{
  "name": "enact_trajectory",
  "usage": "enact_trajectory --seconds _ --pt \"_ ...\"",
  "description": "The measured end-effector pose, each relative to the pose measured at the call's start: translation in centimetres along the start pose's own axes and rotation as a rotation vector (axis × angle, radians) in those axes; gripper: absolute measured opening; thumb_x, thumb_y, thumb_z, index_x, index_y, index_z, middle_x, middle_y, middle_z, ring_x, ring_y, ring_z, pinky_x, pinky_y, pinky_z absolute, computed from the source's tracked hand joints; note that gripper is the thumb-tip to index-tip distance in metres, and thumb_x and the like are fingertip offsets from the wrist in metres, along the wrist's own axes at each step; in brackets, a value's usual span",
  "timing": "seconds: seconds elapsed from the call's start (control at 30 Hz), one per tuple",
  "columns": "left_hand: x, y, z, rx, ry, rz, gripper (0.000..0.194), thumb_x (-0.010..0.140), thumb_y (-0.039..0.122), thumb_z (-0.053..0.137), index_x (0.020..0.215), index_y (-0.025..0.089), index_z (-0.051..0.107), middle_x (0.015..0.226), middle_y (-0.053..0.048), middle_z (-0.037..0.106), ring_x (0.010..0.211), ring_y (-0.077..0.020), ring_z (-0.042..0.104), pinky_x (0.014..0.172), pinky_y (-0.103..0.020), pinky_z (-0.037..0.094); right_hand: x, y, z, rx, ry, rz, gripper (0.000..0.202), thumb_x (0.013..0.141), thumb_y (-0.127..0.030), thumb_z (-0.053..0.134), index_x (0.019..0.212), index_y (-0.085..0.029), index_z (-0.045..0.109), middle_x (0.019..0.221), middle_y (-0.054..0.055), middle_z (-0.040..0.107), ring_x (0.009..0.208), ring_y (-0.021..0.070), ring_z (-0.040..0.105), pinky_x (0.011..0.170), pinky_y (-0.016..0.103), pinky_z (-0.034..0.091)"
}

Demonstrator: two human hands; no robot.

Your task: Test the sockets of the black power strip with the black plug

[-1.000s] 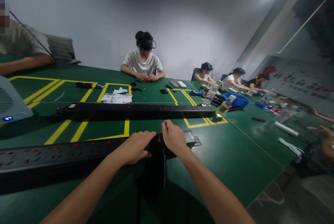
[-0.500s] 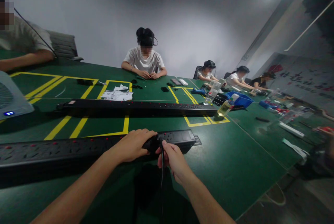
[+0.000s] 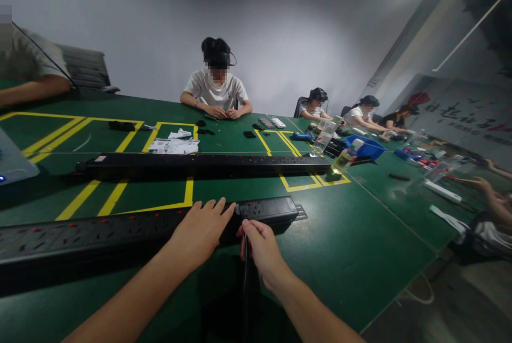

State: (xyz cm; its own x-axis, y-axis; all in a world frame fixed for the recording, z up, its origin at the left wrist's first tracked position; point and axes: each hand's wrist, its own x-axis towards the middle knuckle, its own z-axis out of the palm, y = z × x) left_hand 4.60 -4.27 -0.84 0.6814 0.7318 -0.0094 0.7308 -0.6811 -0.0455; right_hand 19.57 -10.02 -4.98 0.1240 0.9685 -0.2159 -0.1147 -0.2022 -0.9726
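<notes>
A long black power strip (image 3: 274,207) with red switches lies across the near part of the table. My left hand (image 3: 200,233) rests on top of it, fingers stretched out and apart, fingertips beside a black plug (image 3: 241,209). The plug sits at one of the strip's sockets, near the right end; how deep it is in, I cannot tell. My right hand (image 3: 262,251) is closed in a pinch on the black power cord (image 3: 245,289), just below the plug. From there the cord hangs down toward me over the table.
Beyond lies a second black power strip (image 3: 208,165). Near its right end stand a bottle of yellow liquid (image 3: 343,160) and a blue bin (image 3: 370,149). White papers (image 3: 174,145) lie behind it. A white device (image 3: 16,159) is at the left. A person (image 3: 216,89) sits opposite.
My left hand's fingers have opened from around the plug and now lie spread on the strip. My right hand stays at the cord. The view has shifted slightly.
</notes>
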Motion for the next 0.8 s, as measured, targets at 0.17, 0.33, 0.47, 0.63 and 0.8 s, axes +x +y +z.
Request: enact_trajectory --seconds 0.17,0.33,0.47,0.63,0.8 --pt "0.0 0.2 0.2 0.05 0.035 0.0 0.07 0.072 0.013 0.062 0.138 0.018 0.037 0.137 -0.017 0.045 0.12 -0.0333 0.046 0.098 -0.049 0.035 -0.2 -0.1 0.3 -0.005 0.025 -0.014 0.033 0.085 -0.045 0.051 0.074 -0.015 0.058 0.044 -0.005 0.048 0.04 0.01 0.045 0.041 0.02 0.032" --pt "0.1 0.3 -0.6 0.055 0.058 0.019 0.057 0.077 0.013 0.056 0.132 0.018 0.044 0.129 -0.015 0.053 0.118 -0.0303 0.049 0.098 -0.047 0.035 -0.2 0.0 0.7 0.03 0.064 -0.026 0.031 0.084 -0.044 0.053 0.075 -0.015 0.058 0.046 -0.005 0.048 0.041 0.0095 0.044 0.041 0.02 0.031" --pt "0.3 0.2 -1.1 0.053 0.073 0.031 0.052 0.077 0.016 0.056 0.128 0.019 0.048 0.12 -0.013 0.059 0.114 -0.0283 0.052 0.097 -0.044 0.035 -0.1 0.1 0.9 0.064 0.083 -0.039 0.031 0.084 -0.044 0.053 0.074 -0.015 0.058 0.046 -0.005 0.047 0.041 0.0088 0.042 0.041 0.02 0.029" --pt "0.5 -0.1 -1.0 0.028 0.101 0.051 0.049 0.076 0.021 0.059 0.125 0.019 0.051 0.109 -0.012 0.062 0.109 -0.0283 0.054 0.094 -0.042 0.035 0.2 0.3 1.0 0.079 0.086 -0.039 0.031 0.085 -0.043 0.052 0.071 -0.016 0.058 0.042 -0.005 0.046 0.038 0.0091 0.04 0.04 0.02 0.027" --pt "0.4 -0.4 -0.7 0.011 0.129 0.068 0.051 0.074 0.026 0.062 0.124 0.019 0.053 0.103 -0.012 0.063 0.102 -0.0281 0.056 0.09 -0.041 0.036 0.3 0.1 1.1 0.107 0.098 -0.042 0.03 0.084 -0.043 0.051 0.069 -0.017 0.055 0.04 -0.005 0.044 0.037 0.0095 0.039 0.039 0.021 0.027"
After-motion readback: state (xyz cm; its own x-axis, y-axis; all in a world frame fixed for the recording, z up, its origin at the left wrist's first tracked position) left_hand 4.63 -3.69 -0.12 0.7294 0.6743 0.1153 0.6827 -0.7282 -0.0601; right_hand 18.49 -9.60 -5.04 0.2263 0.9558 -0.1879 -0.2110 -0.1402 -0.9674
